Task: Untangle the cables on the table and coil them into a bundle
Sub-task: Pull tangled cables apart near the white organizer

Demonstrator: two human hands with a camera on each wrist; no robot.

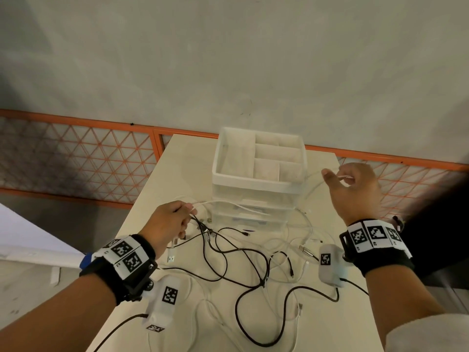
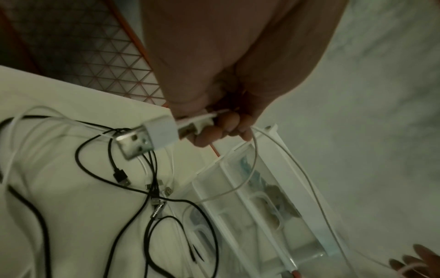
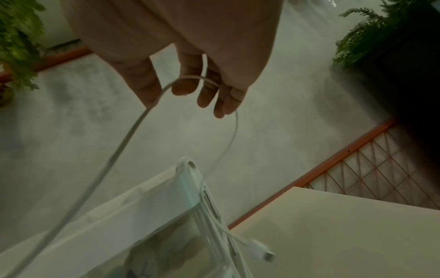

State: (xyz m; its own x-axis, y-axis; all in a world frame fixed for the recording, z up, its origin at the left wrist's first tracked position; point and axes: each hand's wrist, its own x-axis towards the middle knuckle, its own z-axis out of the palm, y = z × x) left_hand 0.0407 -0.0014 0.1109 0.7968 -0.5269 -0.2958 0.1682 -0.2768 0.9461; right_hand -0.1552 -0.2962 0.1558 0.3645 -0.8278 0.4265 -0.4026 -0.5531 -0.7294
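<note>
Fingers (image 2: pixel 214 131) of the left hand (image 1: pixel 170 222) clench a white cable (image 2: pixel 247 180); right hand (image 1: pixel 355 189), up at two o'clock, hooks its loop; black cables (image 1: pixel 243 260) sprawl across the bench (image 1: pixel 182 158).

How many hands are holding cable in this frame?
2. The left hand grips a white cable near its USB plug; the right hand holds a cable loop raised beside the organizer.

Both wrists carry black straps (image 1: pixel 385 260) with white blocks printed in black square codes, plus a small white tagged box (image 1: pixel 330 265) hanging off each with a dark lead. Right arm's got a dark sleeve (image 1: pixel 441 224).
</note>
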